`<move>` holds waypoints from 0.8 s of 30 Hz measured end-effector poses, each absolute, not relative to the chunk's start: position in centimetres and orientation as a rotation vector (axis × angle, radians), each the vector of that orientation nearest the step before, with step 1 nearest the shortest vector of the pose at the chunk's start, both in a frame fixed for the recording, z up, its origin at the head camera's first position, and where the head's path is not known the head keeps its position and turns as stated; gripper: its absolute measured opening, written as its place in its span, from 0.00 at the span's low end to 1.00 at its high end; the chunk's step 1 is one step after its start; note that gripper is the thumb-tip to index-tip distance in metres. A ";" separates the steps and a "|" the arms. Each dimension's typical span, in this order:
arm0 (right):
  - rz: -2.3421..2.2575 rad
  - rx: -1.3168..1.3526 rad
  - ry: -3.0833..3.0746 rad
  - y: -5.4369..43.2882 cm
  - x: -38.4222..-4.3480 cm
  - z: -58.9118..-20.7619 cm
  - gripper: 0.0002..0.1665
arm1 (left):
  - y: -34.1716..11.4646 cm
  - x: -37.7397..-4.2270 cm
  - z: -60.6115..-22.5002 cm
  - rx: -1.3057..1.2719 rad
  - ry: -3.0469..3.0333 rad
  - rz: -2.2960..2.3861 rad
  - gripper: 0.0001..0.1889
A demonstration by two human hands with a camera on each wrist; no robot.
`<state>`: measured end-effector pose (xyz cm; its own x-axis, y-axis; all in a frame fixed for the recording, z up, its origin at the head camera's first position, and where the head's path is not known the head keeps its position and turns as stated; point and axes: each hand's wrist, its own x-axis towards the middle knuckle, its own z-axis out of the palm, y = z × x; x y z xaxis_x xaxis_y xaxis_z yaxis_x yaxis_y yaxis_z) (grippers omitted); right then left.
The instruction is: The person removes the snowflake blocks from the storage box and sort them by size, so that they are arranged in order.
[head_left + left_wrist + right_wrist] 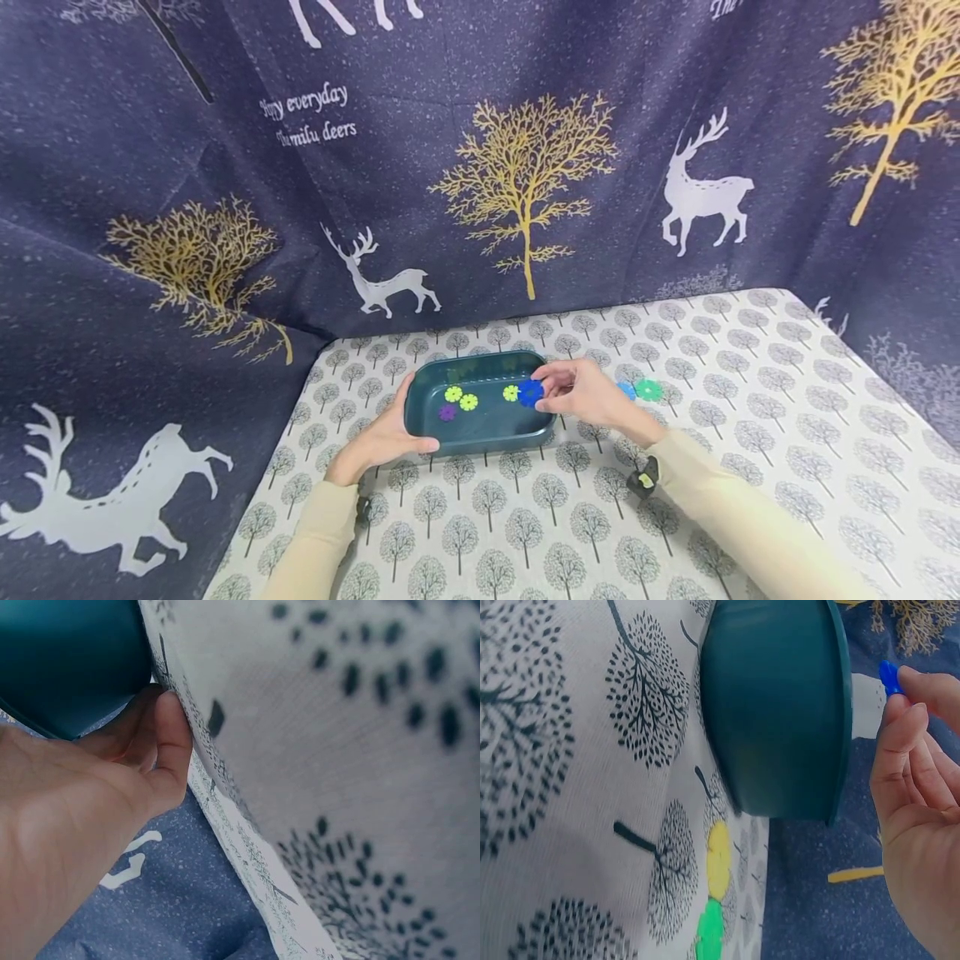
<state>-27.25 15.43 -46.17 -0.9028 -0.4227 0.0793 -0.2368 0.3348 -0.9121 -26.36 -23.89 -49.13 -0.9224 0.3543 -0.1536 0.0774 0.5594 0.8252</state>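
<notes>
A dark teal plastic tray [480,447] with raised walls stands on the tablecloth. My left hand [386,435] grips its left end, thumb along the near side and fingers at the outer wall; the left wrist view shows this hand [97,795] against the teal wall. Above the tray's right part, my right hand [573,393] pinches a blue flower-shaped plastic piece [531,393] between thumb and fingertips. In the right wrist view that blue piece [889,677] is edge-on, higher than the rim. Inside the tray lie yellow-green flower pieces [468,402] and a purple one [447,412].
Right of the tray, partly behind my right wrist, a light blue piece [627,390] and a green piece [649,390] lie on the tree-print tablecloth [525,508]. The right wrist view shows a yellow piece [718,859] there too. A dark blue deer-print curtain [480,200] hangs behind.
</notes>
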 end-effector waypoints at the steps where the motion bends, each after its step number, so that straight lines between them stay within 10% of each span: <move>1: -1.617 -0.593 2.420 15.7 -27.2 -46.2 0.27 | -23.9 -26.4 -49.2 0.356 2.497 1.294 0.78; 24: -1.624 -0.437 2.596 23.5 -25.6 -46.3 0.30 | -24.1 -26.7 -49.4 0.331 2.482 1.294 0.79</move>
